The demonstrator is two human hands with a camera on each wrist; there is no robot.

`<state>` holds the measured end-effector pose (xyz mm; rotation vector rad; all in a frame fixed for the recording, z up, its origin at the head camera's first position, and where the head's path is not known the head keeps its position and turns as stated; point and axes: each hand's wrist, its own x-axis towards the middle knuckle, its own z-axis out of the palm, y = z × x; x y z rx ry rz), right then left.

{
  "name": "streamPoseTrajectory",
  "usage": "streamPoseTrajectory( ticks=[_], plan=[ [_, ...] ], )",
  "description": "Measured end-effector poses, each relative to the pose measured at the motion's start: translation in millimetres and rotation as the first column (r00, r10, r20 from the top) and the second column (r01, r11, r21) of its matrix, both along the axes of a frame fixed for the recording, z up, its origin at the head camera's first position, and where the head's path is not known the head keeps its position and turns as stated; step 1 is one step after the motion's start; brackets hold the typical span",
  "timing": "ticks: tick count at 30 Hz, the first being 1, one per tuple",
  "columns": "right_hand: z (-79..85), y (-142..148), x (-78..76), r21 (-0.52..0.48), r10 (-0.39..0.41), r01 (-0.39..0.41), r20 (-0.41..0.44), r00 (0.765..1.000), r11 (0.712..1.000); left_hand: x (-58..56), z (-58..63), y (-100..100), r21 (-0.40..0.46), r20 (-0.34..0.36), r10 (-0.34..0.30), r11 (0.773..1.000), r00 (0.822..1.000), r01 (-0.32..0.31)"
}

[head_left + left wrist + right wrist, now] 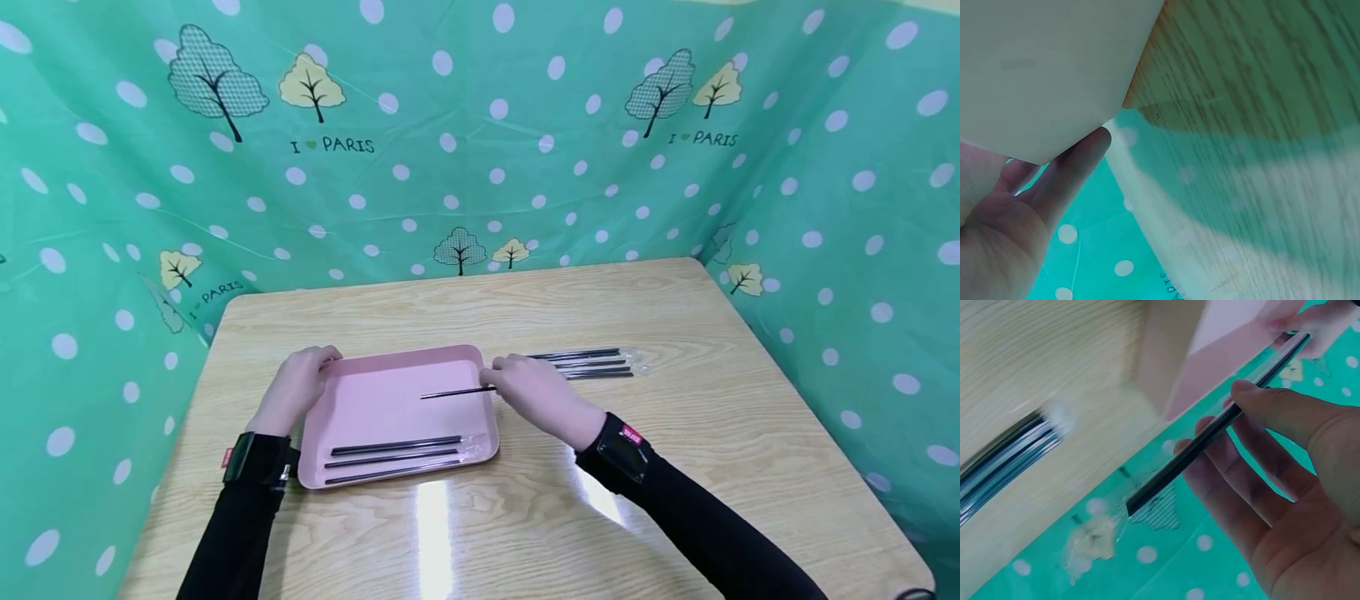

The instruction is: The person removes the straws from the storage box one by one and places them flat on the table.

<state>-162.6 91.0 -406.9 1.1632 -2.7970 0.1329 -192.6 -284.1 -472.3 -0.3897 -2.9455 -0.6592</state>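
A pink tray [375, 408] lies on the table's left half. At its far left corner my left hand [302, 379] grips the rim; the left wrist view shows the fingers [1072, 165] against the tray's edge. My right hand [532, 387] pinches a black chopstick set [1200, 440] in a clear plastic wrapper, between thumb and fingertips. Its thin end points left over the tray's right side. Several wrapped chopsticks [393, 457] lie along the tray's near side. Beyond the right hand, more wrapped chopsticks [600, 375] rest on the table, partly hidden by that hand.
The wooden table [570, 533] has rounded corners and bright glare near its front. Green dotted cloth [480, 167] hangs behind it and along both sides. A dark cord [915, 592] shows at the bottom right corner.
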Motion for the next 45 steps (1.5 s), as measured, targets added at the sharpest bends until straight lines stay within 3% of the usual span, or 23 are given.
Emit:
streamPoseTrajectory(
  ticks=[11,17,23,33,45],
  plan=[
    [-7.6,52,-8.1,-0.032,-0.103,0.102,-0.028,0.994,0.994,1.4,2.9,-1,0.008,0.017,0.001,1.0,1.0,-0.001],
    [-9.9,77,-10.5,-0.051,-0.163,0.163,0.013,0.987,0.985,-1.1,2.5,-1,-0.008,0.011,-0.004,1.0,1.0,0.004],
    [-25.3,105,-12.0,-0.061,-0.215,0.219,0.075,0.974,0.974,-2.3,4.6,0,-0.002,0.01,-0.002,1.0,1.0,0.002],
    [-37.9,138,-17.6,-0.09,-0.221,0.224,0.045,0.974,0.97,-1.7,3.5,-1,-0.011,0.012,-0.002,1.0,1.0,0.002],
    [-51.7,148,-21.8,-0.091,-0.209,0.212,0.038,0.977,0.973,-1.2,3.5,1,-0.015,0.03,0.014,1.0,0.999,-0.014]
  ],
)
